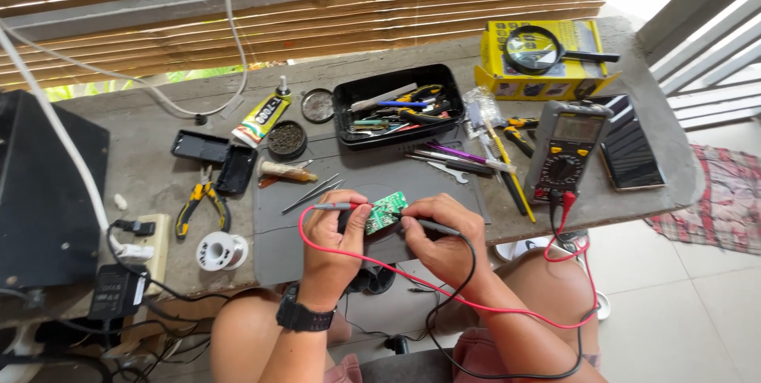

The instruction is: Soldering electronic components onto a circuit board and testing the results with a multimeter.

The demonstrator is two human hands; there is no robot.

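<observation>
A small green circuit board [387,210] lies on a grey work mat [317,248] at the table's near edge. My left hand [337,232] grips a red-tipped test probe [333,206], its tip touching the board's left side. My right hand [440,236] holds a black probe [434,227] against the board's right side. Red and black leads [507,315] loop across my lap to a grey multimeter [566,149] on the right. A black watch sits on my left wrist.
Black tray of tools [396,105], tweezers [313,191], glue tube [264,119], yellow pliers [198,204], solder spool [220,252], power strip [151,244] at left. Yellow box with magnifier [547,54], phone [630,145] at right. Table edge runs under my hands.
</observation>
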